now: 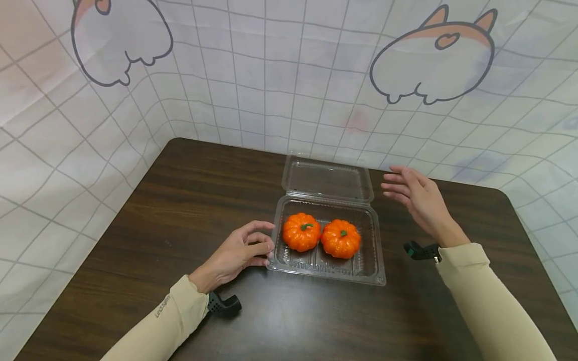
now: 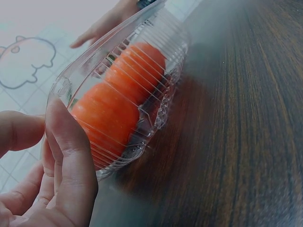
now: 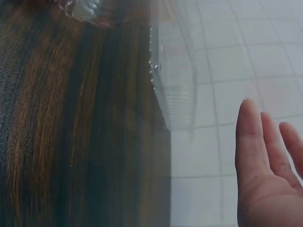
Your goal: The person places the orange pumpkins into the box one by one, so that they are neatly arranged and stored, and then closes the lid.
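Note:
A clear plastic clamshell box (image 1: pixel 316 271) lies on the table with its lid (image 1: pixel 327 178) folded back. Two small orange pumpkins with green stems sit side by side in its base, the left pumpkin (image 1: pixel 301 232) touching the right pumpkin (image 1: pixel 340 238). My left hand (image 1: pixel 239 253) pinches the box's left rim; in the left wrist view its thumb (image 2: pixel 21 130) and a bent finger (image 2: pixel 71 137) meet at that edge. My right hand (image 1: pixel 417 200) is held to the right of the lid, fingers extended and apart from it, holding nothing.
The dark wood table (image 1: pixel 180 200) has rounded far corners. Behind and beside it hangs a white gridded cloth (image 1: pixel 271 75) with cartoon animal prints, close to the table's far edge and the raised lid. Each wrist wears a black band (image 1: pixel 224 304).

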{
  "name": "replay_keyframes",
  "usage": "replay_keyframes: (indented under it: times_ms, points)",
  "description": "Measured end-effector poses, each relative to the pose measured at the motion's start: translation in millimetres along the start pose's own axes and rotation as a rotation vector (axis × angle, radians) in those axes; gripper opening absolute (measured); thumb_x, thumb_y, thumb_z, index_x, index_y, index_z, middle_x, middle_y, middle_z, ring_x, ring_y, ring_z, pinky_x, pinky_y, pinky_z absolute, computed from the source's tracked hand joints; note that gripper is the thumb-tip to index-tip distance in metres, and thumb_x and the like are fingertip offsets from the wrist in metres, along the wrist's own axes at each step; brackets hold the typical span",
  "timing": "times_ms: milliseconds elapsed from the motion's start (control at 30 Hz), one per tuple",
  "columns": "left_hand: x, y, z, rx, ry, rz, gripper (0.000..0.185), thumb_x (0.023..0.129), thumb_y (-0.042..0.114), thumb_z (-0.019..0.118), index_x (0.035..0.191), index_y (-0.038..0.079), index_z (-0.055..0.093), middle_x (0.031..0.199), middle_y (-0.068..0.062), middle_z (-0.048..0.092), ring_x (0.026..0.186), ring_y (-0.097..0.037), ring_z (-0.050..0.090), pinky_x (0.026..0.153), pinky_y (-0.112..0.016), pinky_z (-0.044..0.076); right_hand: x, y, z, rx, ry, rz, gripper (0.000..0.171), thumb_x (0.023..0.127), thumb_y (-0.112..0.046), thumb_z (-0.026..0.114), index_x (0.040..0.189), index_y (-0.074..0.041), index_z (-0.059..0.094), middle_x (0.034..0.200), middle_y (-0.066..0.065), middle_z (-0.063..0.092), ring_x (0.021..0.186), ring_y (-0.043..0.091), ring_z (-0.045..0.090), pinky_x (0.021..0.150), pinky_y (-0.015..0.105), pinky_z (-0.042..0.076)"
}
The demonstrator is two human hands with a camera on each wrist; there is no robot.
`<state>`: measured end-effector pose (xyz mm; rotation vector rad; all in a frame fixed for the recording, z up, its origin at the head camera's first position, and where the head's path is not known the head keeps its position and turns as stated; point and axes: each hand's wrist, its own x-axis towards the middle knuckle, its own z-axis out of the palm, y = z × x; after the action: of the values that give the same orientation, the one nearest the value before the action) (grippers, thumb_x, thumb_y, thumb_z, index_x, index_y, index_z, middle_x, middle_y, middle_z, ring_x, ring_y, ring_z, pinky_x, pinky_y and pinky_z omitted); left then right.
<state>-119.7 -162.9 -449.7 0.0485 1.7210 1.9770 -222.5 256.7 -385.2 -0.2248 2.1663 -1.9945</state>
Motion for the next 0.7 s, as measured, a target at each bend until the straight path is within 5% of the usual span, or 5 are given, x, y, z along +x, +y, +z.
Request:
replay_keyframes:
  times_ms: [300, 500, 700]
  points:
    - [-2.1, -0.4, -2.9, 0.004, 0.002, 0.010, 0.054, 0.099, 0.008, 0.066, 0.149, 0.008, 0.044, 0.098, 0.001, 0.067, 0.087, -0.016, 0.065, 0.077, -0.026, 0.061, 20, 19, -2, 0.100, -0.012, 0.100, 0.080, 0.104, -0.058, 0.042, 0.162, -0.006, 0.028, 0.138, -0.006, 0.057, 0.127, 0.011, 0.062, 0.104, 0.018, 0.053]
    - [-1.5, -1.2, -2.5, -0.001, -0.008, 0.024, 0.054, 0.100, 0.009, 0.068, 0.149, 0.007, 0.044, 0.097, 0.002, 0.068, 0.086, -0.015, 0.065, 0.077, -0.028, 0.062, 27, 31, -6, 0.135, -0.052, 0.152, 0.086, 0.103, -0.063, 0.035, 0.165, -0.007, 0.017, 0.168, 0.018, 0.029, 0.149, 0.025, 0.043, 0.106, 0.015, 0.050]
    - [-0.6, 0.8, -1.4, -0.002, -0.006, 0.027, 0.053, 0.099, 0.007, 0.067, 0.148, 0.007, 0.045, 0.095, 0.002, 0.068, 0.085, -0.016, 0.065, 0.076, -0.028, 0.062, 34, 34, -9, 0.113, -0.105, 0.188, 0.090, 0.102, -0.067, 0.032, 0.166, -0.007, 0.011, 0.173, 0.022, 0.015, 0.159, 0.036, 0.025, 0.114, 0.021, 0.046]
